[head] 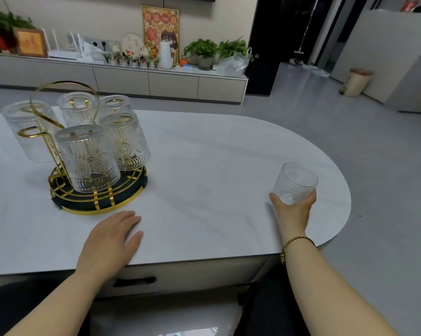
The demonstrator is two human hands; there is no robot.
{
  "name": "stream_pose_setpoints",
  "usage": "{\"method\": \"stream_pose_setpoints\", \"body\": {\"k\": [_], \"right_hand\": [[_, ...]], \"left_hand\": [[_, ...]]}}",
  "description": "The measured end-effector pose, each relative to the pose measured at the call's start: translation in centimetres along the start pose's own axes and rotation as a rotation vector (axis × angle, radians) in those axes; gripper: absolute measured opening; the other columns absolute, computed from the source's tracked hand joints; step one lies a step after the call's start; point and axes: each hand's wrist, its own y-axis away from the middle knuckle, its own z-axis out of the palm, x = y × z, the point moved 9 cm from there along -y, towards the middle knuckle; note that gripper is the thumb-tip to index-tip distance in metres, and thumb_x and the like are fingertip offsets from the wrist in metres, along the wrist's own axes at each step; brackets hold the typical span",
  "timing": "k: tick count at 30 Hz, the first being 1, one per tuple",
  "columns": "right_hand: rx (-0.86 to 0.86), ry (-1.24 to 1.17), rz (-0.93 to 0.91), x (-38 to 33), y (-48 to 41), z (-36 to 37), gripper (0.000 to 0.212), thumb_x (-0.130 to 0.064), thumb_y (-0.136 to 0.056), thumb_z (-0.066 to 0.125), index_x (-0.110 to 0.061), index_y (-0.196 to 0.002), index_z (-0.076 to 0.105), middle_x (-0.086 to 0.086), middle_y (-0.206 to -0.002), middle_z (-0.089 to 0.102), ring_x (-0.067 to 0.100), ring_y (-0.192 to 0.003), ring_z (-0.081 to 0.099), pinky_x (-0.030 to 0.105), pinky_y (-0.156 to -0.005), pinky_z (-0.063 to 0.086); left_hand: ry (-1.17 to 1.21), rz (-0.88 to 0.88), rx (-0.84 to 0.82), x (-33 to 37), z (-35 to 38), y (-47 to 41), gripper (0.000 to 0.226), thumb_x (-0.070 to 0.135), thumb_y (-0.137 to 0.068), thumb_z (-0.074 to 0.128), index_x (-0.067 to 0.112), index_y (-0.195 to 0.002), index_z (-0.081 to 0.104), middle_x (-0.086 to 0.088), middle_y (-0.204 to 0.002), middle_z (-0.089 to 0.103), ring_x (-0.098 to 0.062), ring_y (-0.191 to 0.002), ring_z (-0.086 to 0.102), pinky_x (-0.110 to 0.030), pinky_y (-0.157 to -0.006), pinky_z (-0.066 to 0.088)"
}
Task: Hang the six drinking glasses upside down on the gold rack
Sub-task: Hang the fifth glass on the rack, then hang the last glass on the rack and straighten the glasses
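Head view. We see the gold rack (96, 190) standing on the white marble-patterned bench (204, 154), at about 10 o'clock from the centre of the bench. Five embossed drinking glasses hang upside down on its prongs: the front glass (87, 158), the right glass (125, 141), the left glass (30, 130), the rear centre glass (77, 109) and the rear right glass (116, 104). One gold prong (31, 131) at the rack's left front shows as a bare loop in front of the left glass. A gold loop handle (64, 93) rises above the glasses.

The sixth glass (294, 183) is at 3 o'clock on the bench, near the rounded right edge and well apart from the rack. It is mouth up and tilted. Our right hand (293, 210) wraps its lower part, the grip pinching the glass between thumb and fingers. We cannot tell whether its base touches the bench.

Our left hand (110, 241) lies flat on the bench at 6 o'clock from the rack, just beside its base, the grip spread and empty. A braided bracelet (296, 243) circles the right wrist.
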Motion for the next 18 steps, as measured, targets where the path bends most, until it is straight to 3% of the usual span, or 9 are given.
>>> {"method": "stream_pose_setpoints", "body": {"k": [5,10,14,18], "right_hand": [[0.009,0.069,0.033,0.6,-0.6,0.2,0.088,-0.026,-0.064,0.073,-0.015,-0.132,0.019,0.013,-0.134,0.045,0.036,-0.116,0.046,0.037,-0.093,0.038],[-0.059,0.035,0.04,0.4,-0.4,0.8,0.08,-0.024,-0.064,0.074,-0.011,-0.126,0.025,0.012,-0.128,0.046,0.03,-0.111,0.047,0.029,-0.082,0.036],[-0.168,-0.058,-0.009,-1.1,0.6,1.9,0.073,-0.02,-0.067,0.072,-0.012,-0.125,0.028,0.004,-0.121,0.045,0.018,-0.1,0.046,0.026,-0.081,0.036],[-0.361,-0.009,-0.126,-3.8,2.8,3.9,0.066,-0.018,-0.067,0.07,-0.018,-0.124,0.036,-0.002,-0.116,0.047,0.016,-0.101,0.048,0.028,-0.078,0.039]], "left_hand": [[-0.003,0.01,0.005,-0.1,0.0,-0.1,0.038,0.027,-0.087,0.052,0.016,-0.123,0.051,-0.004,-0.136,0.05,-0.021,-0.126,0.042,-0.038,-0.107,0.031],[0.008,0.01,0.003,-0.3,0.0,0.0,0.038,0.028,-0.088,0.052,0.017,-0.124,0.051,-0.003,-0.137,0.049,-0.02,-0.127,0.042,-0.037,-0.108,0.031],[0.103,0.0,-0.003,-0.5,-0.2,0.3,0.035,0.023,-0.088,0.053,0.016,-0.122,0.052,-0.004,-0.136,0.05,-0.02,-0.127,0.041,-0.035,-0.108,0.03],[0.219,-0.014,0.035,-1.1,-1.3,1.0,0.031,0.016,-0.087,0.055,0.014,-0.118,0.056,-0.004,-0.132,0.053,-0.02,-0.123,0.045,-0.033,-0.104,0.032]]}}
